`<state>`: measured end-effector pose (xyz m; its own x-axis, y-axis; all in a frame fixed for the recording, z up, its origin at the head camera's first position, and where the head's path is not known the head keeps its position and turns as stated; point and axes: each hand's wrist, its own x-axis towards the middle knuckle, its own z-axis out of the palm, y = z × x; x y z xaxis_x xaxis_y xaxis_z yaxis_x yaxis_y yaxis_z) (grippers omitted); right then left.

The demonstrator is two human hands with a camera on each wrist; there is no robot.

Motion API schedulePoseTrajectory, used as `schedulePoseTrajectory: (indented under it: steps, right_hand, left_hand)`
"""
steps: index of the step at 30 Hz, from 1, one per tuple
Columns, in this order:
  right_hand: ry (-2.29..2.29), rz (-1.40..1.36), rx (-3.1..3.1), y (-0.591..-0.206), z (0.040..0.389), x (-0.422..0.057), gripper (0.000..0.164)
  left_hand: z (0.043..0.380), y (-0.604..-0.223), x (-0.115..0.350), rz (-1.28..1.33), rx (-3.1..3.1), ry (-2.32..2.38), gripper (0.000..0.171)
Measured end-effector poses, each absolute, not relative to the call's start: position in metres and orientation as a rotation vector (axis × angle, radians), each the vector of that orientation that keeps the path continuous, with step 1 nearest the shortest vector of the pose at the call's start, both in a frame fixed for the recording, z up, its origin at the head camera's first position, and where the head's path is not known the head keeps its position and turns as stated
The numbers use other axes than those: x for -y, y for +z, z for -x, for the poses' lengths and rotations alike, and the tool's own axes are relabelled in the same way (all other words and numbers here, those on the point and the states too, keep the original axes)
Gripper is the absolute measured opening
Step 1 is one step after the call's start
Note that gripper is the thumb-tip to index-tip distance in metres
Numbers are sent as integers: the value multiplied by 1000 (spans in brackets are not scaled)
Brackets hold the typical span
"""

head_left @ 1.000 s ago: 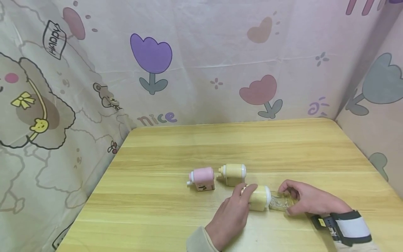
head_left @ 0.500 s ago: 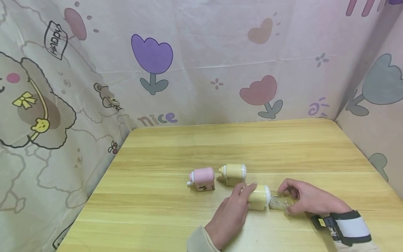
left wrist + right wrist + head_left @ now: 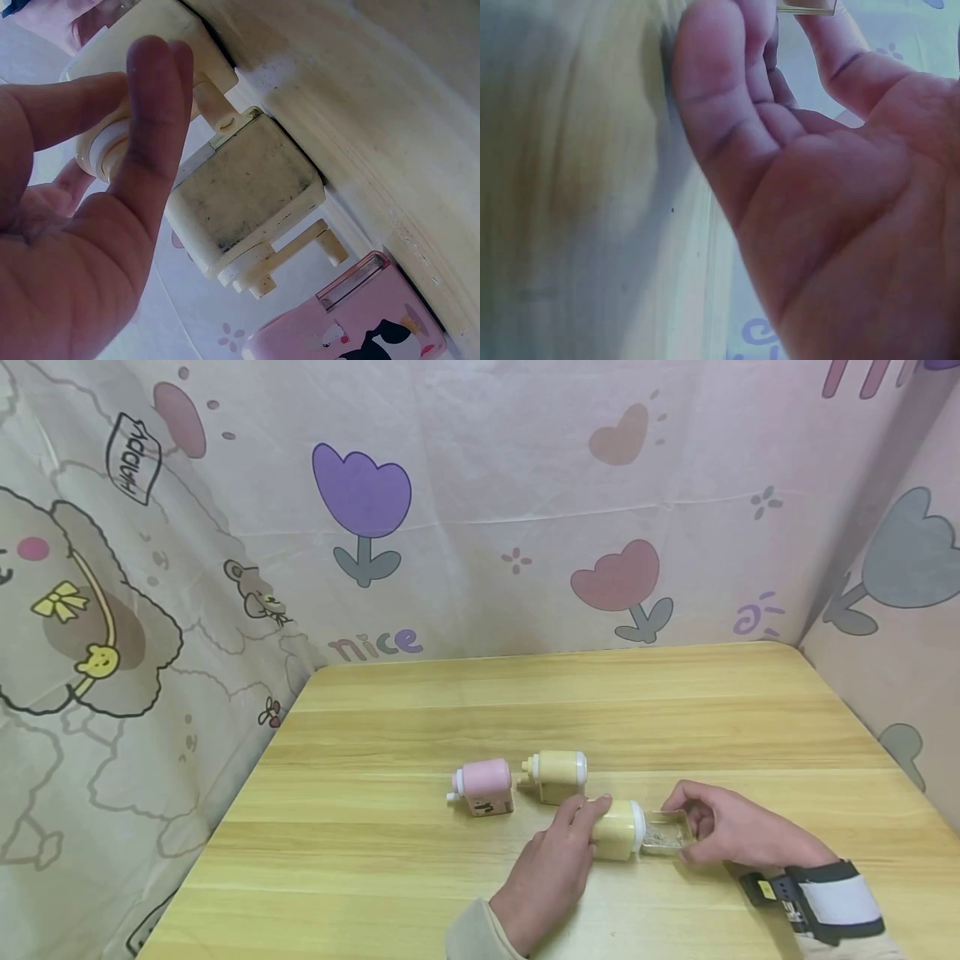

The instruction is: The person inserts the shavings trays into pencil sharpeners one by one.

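Note:
My left hand [image 3: 546, 877] grips the crank end of a yellow pencil sharpener [image 3: 617, 831] standing on the table. A clear shavings drawer [image 3: 663, 835], with greyish bits in it, sits against the sharpener's white-rimmed end. The thumb and fingers of my right hand [image 3: 738, 831] pinch the drawer's outer end; in the right wrist view only a clear edge of the drawer [image 3: 810, 10] shows. Behind the left hand stands a second yellow pencil sharpener [image 3: 560, 772], its crank handle clear in the left wrist view. A pink pencil sharpener [image 3: 486, 785] with a cartoon print is left of that.
The light wooden table [image 3: 360, 860] carries all of these things. Printed fabric [image 3: 480, 510] hangs behind it and along both sides. A strapped band [image 3: 836, 902] sits round the right wrist.
The right hand has lifted and tipped the clear drawer slightly, so more of its inside shows. The left hand and the three sharpeners have stayed put.

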<state>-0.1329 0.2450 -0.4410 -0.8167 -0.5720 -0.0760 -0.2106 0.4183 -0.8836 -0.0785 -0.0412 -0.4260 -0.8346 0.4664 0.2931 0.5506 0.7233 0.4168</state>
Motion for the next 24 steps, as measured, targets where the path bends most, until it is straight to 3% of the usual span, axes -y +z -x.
schedulePoseTrajectory:
  steps: [24]
  right_hand:
    - [-1340,739,-2294,-439,132,-241,46]
  left_hand:
    - [81,-428,43,881,2703,-726,60]
